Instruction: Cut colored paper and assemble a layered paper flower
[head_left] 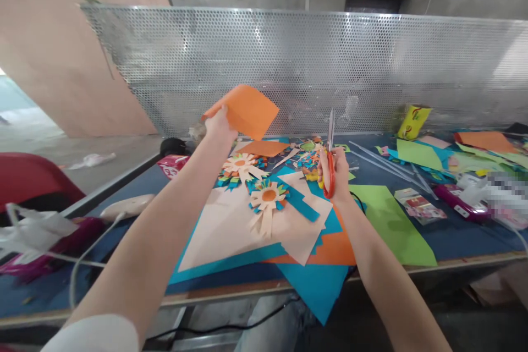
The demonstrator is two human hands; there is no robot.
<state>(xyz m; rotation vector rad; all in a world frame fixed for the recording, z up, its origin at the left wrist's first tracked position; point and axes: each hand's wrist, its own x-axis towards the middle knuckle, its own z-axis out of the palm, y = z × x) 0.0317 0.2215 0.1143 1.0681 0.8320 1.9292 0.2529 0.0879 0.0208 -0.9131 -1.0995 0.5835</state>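
Note:
My left hand (219, 124) is raised above the table, pinching a folded piece of orange paper (247, 110) by its near corner. My right hand (336, 168) grips red-handled scissors (330, 148) with the blades pointing straight up and closed. Below my hands lie two paper flowers with orange centres (266, 198) on cream paper (231, 225) and blue paper (317, 286) sheets.
A perforated metal screen (313, 66) runs along the table's far edge. Green paper (391, 220), orange sheets (487, 140), a yellow packet (413, 121) and thin sticks (388, 168) lie on the right. A white cable (82, 264), a pink packet (171, 165) and a red chair (28, 181) are on the left.

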